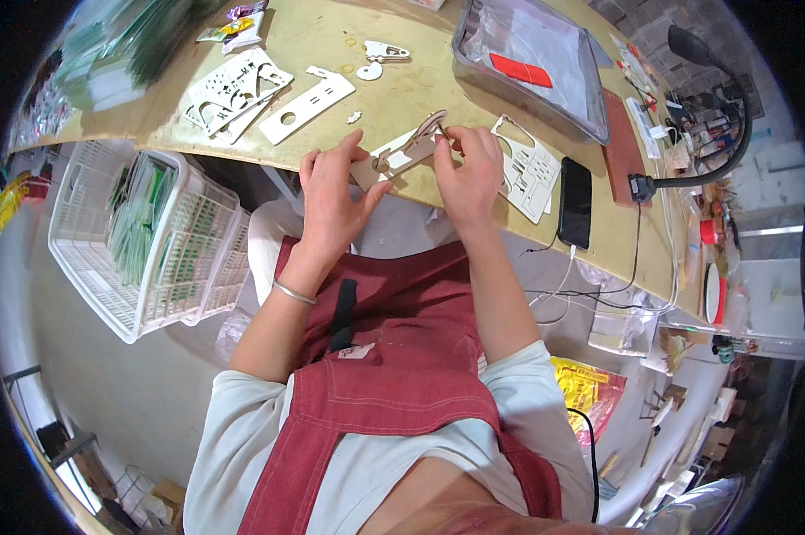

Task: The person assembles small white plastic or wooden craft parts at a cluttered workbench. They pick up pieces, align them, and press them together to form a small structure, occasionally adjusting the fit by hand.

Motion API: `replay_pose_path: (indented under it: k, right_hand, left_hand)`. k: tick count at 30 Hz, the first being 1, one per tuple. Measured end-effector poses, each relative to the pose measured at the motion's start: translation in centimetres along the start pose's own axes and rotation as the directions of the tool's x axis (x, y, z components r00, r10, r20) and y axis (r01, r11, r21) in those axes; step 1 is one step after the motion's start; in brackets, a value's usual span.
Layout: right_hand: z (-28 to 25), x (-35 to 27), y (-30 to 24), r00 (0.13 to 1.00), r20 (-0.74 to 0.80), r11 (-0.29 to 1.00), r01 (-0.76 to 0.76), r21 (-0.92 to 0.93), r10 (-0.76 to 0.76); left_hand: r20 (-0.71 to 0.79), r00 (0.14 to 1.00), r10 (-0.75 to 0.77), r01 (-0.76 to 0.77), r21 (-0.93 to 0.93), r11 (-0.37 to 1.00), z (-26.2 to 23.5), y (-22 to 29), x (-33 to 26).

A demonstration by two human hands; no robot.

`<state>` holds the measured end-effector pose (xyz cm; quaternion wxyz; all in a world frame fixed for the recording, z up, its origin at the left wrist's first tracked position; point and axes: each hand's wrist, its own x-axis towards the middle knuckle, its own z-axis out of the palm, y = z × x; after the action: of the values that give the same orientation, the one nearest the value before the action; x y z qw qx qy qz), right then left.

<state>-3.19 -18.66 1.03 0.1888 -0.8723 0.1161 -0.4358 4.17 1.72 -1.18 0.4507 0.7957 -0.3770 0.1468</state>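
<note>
Red apron; hands on wooden cutout

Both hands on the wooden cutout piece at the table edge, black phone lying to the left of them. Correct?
Not quite: the phone lies to the right of the hands, not the left, as the head view shows. Both the left hand and right hand do hold the cutout piece.

A thin matt wooden cutout piece lies over the smooth, pale wooden tabletop, beside a glossy black phone.

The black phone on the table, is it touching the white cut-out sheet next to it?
Cannot tell. In the head view the black phone lies right beside the white cut-out sheet; their edges meet or nearly meet, and no clear gap or overlap shows.
</note>
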Motion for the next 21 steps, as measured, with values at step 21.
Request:
replay_pose_path:
  k: [21]
  right_hand:
    - [0.21, -0.57, -0.05, 0.999, -0.002, 0.993, -0.046, 0.108, 0.046]
  left_hand:
    - [-0.008, 1.0, 0.008, -0.008, -0.024, 1.0, 0.02, -0.03, -0.09]
